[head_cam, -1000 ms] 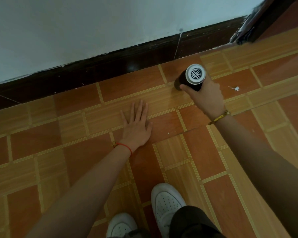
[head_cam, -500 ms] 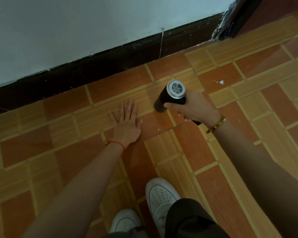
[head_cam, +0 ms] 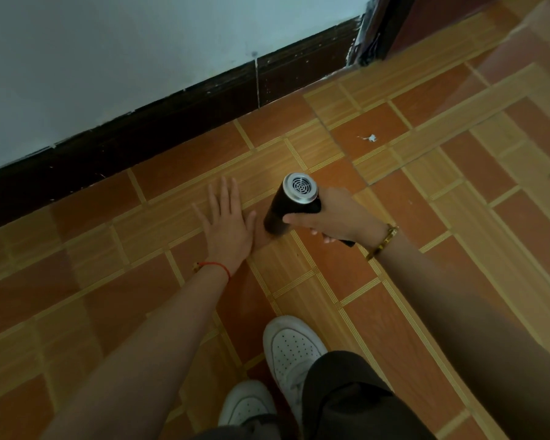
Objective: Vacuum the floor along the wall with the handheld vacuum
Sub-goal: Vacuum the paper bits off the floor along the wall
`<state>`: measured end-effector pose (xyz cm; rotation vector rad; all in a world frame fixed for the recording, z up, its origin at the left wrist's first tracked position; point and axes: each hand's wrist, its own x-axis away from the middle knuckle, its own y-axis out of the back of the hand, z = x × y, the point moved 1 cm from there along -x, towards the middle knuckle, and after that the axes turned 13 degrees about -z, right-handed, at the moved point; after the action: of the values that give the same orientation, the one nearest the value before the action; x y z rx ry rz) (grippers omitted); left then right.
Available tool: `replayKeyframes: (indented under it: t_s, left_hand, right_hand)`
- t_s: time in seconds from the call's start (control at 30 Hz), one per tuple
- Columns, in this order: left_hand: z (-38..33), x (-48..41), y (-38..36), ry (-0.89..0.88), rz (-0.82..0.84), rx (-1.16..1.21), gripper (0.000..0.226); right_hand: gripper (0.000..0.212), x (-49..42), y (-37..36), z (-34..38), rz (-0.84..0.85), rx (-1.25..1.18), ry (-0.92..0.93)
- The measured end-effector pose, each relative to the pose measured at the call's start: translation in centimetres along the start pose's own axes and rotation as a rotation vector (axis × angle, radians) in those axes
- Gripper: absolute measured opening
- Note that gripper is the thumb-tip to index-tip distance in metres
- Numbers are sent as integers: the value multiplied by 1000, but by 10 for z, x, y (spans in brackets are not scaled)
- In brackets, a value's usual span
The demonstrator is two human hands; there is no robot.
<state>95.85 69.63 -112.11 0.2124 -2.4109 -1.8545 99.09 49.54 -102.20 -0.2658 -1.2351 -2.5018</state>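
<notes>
Right hand (head_cam: 340,217) wrapped around the handle of the handheld vacuum (head_cam: 288,201), black barrel tilted, silver grilled end facing up, nose down at the tiled floor (head_cam: 426,281). Left hand (head_cam: 227,230) flat on the tiles, fingers spread, holding nothing, just beside the nose. Dark skirting board (head_cam: 172,122) and pale wall (head_cam: 108,58) lie beyond. White speck (head_cam: 371,138) on a tile farther right.

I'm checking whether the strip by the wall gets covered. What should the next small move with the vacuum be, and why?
Probably carry the vacuum in the right hand toward the dark baseboard. Its nose points at tile close beside the flat left hand, away from the wall edge, and a white scrap lies nearer the wall, to the right.
</notes>
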Motion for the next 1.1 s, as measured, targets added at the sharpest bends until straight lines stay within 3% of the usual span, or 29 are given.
replayKeyframes:
  t_s: [0.13,0.27,0.63,0.93,1.1]
  left_hand:
    - [-10,-9,6,-57,5,-3,79]
    - [-18,-18,6,-117,62,35,83]
    - [-57,-66,-13,-290,150,22,94]
    - [-100,-110,-29,-345,171,16,106]
    - [-124,-116,-39,-316,275,16,119]
  right_hand:
    - [66,-7,5,-15,-363,106,-25]
    - [72,-19,11,-26,-333,49,-73]
    - [76,-58,34,-61,-697,61,-230]
    - [79,-91,53,-69,-716,-50,-227]
    - [82,-91,65,-86,-747,-11,-287]
